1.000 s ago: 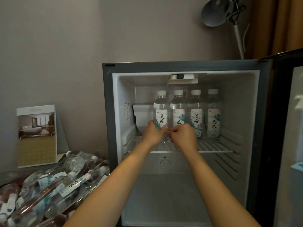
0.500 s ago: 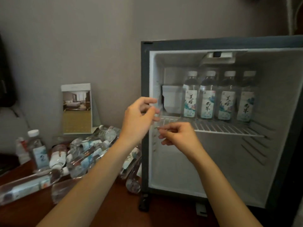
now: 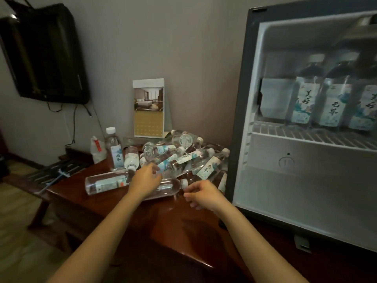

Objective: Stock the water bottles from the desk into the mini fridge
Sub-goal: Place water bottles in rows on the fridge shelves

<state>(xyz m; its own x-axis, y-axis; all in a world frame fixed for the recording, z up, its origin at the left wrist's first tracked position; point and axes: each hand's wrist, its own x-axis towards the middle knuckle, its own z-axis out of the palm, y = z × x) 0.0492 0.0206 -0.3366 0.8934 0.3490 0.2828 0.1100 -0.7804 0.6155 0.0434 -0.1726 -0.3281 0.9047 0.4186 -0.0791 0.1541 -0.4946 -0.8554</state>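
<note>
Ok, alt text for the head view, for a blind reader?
The left hand and right hand hover by a lying bottle beside the pile on the desk; at right, the open mini fridge holds upright bottles.

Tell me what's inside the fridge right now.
Labelled bottles stand upright on the wire shelf, beside a white box at its left. The fridge runs off frame at right, so their count is unknown.

Desk [image 3: 126, 213]: glossy reddish-brown wood. Water bottles [image 3: 183, 158] heaped by its back edge: clear, white caps, white labels with teal floral print and black brush characters. Mini fridge [image 3: 240, 99]: dark grey frame, white interior (wire shelf [image 3: 306, 134] also white).
</note>
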